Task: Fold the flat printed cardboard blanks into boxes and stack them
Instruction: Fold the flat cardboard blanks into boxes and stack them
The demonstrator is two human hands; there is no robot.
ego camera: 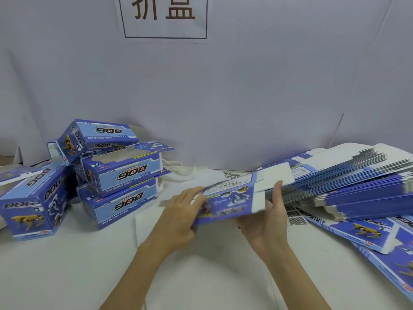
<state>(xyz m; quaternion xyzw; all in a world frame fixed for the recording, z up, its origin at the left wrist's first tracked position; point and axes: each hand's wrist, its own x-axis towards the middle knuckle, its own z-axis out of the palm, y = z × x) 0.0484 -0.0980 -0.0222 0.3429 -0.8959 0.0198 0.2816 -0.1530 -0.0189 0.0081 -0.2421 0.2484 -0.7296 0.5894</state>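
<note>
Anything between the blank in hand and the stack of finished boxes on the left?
Nothing visible. Both hands, left hand and right hand, hold the blank; only bare table lies toward the folded boxes.

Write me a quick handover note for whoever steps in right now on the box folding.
Left hand and right hand both grip one flat blank, lifted above the table, not yet folded.
Done: several folded boxes stacked at the left.
Left: fold the held blank, then work through the pile of flat blanks at the right; a few loose blanks lie nearer, at the right edge.
</note>
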